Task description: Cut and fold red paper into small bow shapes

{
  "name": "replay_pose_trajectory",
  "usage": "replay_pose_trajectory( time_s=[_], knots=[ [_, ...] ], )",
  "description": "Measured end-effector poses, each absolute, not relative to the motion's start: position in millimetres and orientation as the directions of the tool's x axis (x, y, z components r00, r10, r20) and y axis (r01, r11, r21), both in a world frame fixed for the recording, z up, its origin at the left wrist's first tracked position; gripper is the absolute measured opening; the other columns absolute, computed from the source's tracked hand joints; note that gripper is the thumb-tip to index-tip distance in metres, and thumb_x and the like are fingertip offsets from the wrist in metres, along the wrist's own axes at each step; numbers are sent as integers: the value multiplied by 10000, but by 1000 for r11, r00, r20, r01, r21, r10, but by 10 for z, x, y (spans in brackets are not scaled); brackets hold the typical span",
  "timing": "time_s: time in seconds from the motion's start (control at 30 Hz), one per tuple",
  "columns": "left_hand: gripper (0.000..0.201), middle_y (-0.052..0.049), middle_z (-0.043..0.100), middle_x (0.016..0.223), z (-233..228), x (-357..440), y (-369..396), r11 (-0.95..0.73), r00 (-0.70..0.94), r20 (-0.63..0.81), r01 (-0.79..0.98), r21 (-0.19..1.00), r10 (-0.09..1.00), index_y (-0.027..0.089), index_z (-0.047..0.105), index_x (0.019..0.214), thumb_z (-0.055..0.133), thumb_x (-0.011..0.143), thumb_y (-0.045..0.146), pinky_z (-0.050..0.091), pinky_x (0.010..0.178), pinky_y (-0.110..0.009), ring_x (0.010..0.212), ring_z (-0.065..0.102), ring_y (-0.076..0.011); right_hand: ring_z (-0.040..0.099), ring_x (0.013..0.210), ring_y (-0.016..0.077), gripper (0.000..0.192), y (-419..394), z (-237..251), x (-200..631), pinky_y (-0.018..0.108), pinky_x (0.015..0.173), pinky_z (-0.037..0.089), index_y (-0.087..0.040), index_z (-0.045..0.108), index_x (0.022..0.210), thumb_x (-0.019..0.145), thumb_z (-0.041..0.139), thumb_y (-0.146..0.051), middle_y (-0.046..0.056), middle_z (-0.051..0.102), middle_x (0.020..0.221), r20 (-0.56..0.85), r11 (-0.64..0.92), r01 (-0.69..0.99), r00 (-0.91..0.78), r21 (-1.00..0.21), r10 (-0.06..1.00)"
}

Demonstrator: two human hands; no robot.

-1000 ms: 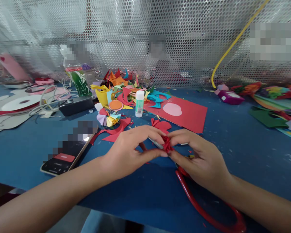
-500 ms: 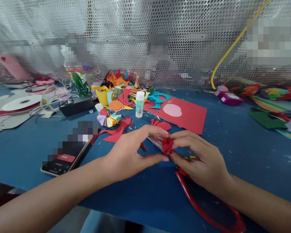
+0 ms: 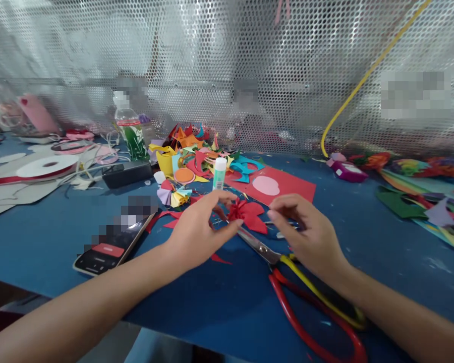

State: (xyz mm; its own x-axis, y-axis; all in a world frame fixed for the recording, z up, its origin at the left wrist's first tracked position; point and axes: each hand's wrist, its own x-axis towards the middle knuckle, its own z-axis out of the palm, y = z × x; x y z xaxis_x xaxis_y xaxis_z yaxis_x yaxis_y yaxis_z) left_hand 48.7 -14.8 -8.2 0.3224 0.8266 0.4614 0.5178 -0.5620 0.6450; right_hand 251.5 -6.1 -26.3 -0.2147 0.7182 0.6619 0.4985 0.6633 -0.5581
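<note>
My left hand (image 3: 196, 232) pinches a small rolled red paper bud (image 3: 234, 208) between thumb and fingertips. The bud sits against a flat red paper flower shape (image 3: 254, 216) lying on the blue table (image 3: 219, 302). To the right of the flower, my right hand (image 3: 306, 234) hovers with loosely curled fingers, apart from the bud and holding nothing. Scissors (image 3: 267, 251) with red and yellow handles lie on the table, their handles running below my right wrist.
A phone (image 3: 109, 244) lies at the left. Behind the hands stand a glue bottle (image 3: 219, 174), a red card with a pink oval (image 3: 283, 187) and a heap of coloured paper scraps (image 3: 187, 151). A ribbon spool (image 3: 41, 166), black box (image 3: 126, 174), purple box (image 3: 347, 171), mesh wall (image 3: 227, 75).
My right hand has let go of the red bud and drawn back to the right. My left hand carried the bud away from me onto the red flower shape. The scissors now show fully.
</note>
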Motion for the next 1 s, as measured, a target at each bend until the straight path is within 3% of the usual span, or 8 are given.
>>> replay_pose_trajectory(
  time_s=[0.13,0.3,0.4,0.5,0.67,0.83,0.9,1.0],
  knots=[
    [265,-58,642,965,-47,426,-46,-489,310,407,731,476,859,190,533,1027,538,808,339,468,583,-243,744,613,-151,587,748,157,141,180,-267,2687,305,683,486,-211,521,890,874,459,-337,34,592,853,580,508,571,-67,-645,812],
    [260,-77,676,872,-29,423,87,-387,301,299,874,295,906,168,567,1025,490,822,311,469,604,-316,726,634,-223,600,758,203,256,346,-379,2748,355,693,479,-188,583,882,788,567,-426,55,635,828,460,481,622,-211,-618,863],
    [313,-100,666,951,-16,471,150,-395,299,325,872,288,897,172,538,1113,491,813,248,479,655,-346,814,634,-255,591,790,237,210,330,-455,2698,390,744,450,-205,624,741,674,686,-394,42,647,789,410,521,620,-328,-587,851],
    [336,-111,619,1100,-11,519,171,-421,296,374,850,317,879,177,502,1165,461,835,229,475,757,-362,988,587,-263,583,774,232,134,295,-468,2657,400,760,440,-209,605,672,691,668,-327,42,635,764,410,542,595,-356,-593,840],
    [260,-52,663,911,-53,566,89,-476,316,387,756,450,867,189,510,1112,365,905,249,506,688,-293,807,635,-164,580,879,206,129,228,-381,2615,372,797,466,-215,587,721,775,590,-333,53,602,892,475,578,465,-329,-671,816],
    [325,-50,650,949,-110,585,-6,-608,464,410,460,647,786,164,530,1072,589,798,330,528,659,-224,803,628,-125,581,947,184,120,92,-343,2525,328,764,518,-217,583,756,759,612,-333,64,558,1002,508,581,270,-297,-767,809],
    [214,-39,670,866,-136,585,-15,-667,498,458,418,616,736,153,588,961,591,801,294,527,662,-218,747,629,-113,593,932,183,127,44,-353,2493,333,758,526,-214,559,741,745,627,-321,61,569,984,494,556,218,-279,-802,823],
    [125,-35,690,802,-170,581,-17,-772,516,574,434,465,636,153,625,891,541,836,228,521,648,-214,696,634,-106,615,859,174,162,-2,-365,2466,336,723,531,-220,535,832,733,640,-292,46,604,911,467,513,172,-249,-841,848]
  ],
)
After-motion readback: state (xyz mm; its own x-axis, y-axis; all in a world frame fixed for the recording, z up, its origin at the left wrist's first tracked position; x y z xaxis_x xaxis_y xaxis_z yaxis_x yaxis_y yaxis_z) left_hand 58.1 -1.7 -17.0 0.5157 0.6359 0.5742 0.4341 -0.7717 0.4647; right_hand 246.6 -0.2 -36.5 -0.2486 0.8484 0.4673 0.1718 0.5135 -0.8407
